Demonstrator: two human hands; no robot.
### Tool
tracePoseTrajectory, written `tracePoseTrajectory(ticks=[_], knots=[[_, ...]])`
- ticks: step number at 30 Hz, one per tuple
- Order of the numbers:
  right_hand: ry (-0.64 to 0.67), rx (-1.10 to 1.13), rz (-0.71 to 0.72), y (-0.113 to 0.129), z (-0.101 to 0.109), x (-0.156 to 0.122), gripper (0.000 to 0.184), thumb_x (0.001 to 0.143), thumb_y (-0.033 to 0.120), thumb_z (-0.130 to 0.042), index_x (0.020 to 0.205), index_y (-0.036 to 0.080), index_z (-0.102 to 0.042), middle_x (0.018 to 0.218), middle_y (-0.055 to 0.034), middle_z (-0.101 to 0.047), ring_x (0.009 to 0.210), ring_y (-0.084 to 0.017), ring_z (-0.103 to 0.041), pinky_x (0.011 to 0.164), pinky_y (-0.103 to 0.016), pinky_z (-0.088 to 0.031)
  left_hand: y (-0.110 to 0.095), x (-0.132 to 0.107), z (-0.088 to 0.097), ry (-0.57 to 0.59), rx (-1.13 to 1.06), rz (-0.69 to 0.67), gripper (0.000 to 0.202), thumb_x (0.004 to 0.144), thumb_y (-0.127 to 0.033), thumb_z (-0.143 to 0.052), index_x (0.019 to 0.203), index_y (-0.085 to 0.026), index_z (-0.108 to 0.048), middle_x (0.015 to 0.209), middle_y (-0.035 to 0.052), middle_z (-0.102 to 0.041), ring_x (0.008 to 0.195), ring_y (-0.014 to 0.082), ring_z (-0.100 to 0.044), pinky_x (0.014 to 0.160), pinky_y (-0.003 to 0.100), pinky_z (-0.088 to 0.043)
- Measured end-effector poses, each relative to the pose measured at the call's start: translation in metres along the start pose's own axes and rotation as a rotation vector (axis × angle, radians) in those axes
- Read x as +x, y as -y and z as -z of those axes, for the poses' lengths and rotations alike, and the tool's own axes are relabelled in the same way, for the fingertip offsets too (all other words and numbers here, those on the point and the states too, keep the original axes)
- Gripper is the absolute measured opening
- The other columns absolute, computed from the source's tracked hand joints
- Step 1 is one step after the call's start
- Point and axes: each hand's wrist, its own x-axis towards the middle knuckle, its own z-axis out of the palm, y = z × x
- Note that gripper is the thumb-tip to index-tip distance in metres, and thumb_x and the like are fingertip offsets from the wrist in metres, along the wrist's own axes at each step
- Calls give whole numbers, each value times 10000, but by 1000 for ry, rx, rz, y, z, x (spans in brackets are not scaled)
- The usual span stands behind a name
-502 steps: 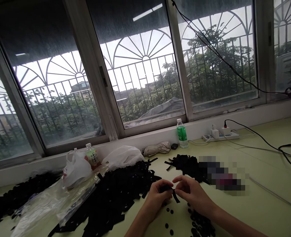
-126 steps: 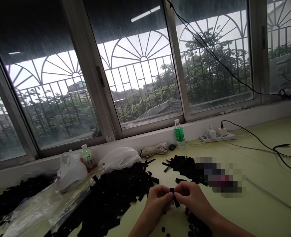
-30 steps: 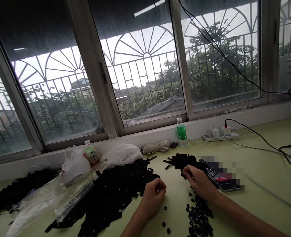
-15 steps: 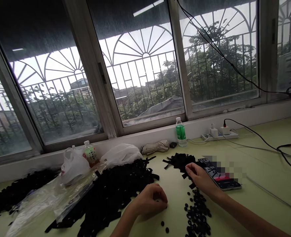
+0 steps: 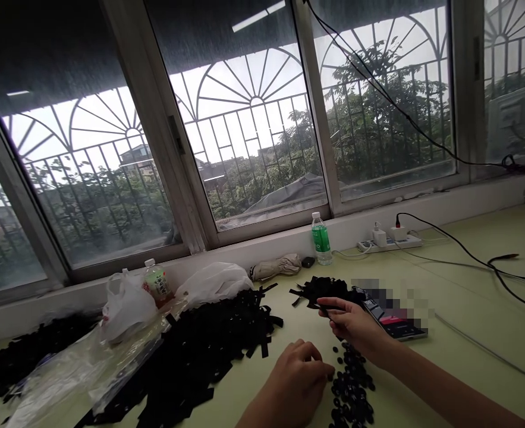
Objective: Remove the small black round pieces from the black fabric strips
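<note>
Right hand (image 5: 355, 328) above the counter (image 5: 467, 333), thumb and forefinger pinched shut on a narrow black strip (image 5: 326, 308), other fingers (image 5: 349, 315) loosely curled below. Strip flat, matte, thin, one end sticking out past the fingertips; held in front of a smaller heap of black strips (image 5: 322, 291), apparently not touching it.

Left hand (image 5: 295, 374) low on the counter, fingers (image 5: 304, 355) curled half closed, tips just beside a pile of small round black buttons (image 5: 350, 386). Anything inside the curl: cannot tell. Buttons dull black, flat, lying in a loose, uneven pile between the hands, a few strays at its upper edge; surface detail too small to tell.

Left of both hands, a much larger tangled heap of the same black strips (image 5: 213, 342), ends jutting out at all angles. Beyond it, white plastic bags (image 5: 126, 309) and a clear plastic sheet (image 5: 79, 371). To the right of the pinched strip, a phone (image 5: 396, 324), partly pixelated.
</note>
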Motion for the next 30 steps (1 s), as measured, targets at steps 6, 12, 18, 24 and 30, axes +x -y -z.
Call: tracePoseTrajectory(ticks=[6, 12, 18, 24, 30], knots=[[54, 60, -8, -1, -7, -3, 291, 638, 102, -609, 907, 161, -704, 941, -64, -666, 544, -68, -526, 582, -237, -470, 3, 3, -3, 25, 36, -39, 238, 881, -204, -499, 916, -246, -730, 839, 87, -662, 802, 208, -552, 758, 322, -407], [90, -107, 81, 0, -13, -13, 436, 684, 198, -582, 1118, 204, -628, 1170, -59, -597, 633, -92, -571, 646, -263, -475, 7, 2, -4, 42, -52, 83, 162, 803, -140, -590, 863, -232, -709, 882, 53, -648, 850, 196, -563, 804, 291, -400], [114, -278, 94, 5, -22, -24, 589, 711, 260, -531, 1288, 151, -485, 629, 56, -528, 674, -144, -587, 665, -261, -453, 4, -1, -1, 81, -59, 84, 195, 888, -175, -456, 881, -203, -649, 905, 63, -619, 857, 190, -539, 765, 271, -403], [156, -481, 295, 7, -29, -31, 554, 753, 274, -495, 1295, 162, -476, 701, 25, -516, 590, -128, -532, 553, -251, -455, 12, 1, -6, -104, -204, 216, 173, 852, -150, -449, 811, -183, -614, 819, 52, -645, 743, 170, -553, 683, 258, -408], [151, -585, 446, -3, -27, -28, 495, 764, 222, -501, 1258, 227, -515, 1194, -84, -480, 583, -84, -535, 567, -258, -507, 26, 8, -6, -330, -582, 328, 126, 825, -219, -528, 835, -164, -641, 745, 47, -671, 678, 160, -577, 639, 257, -445]])
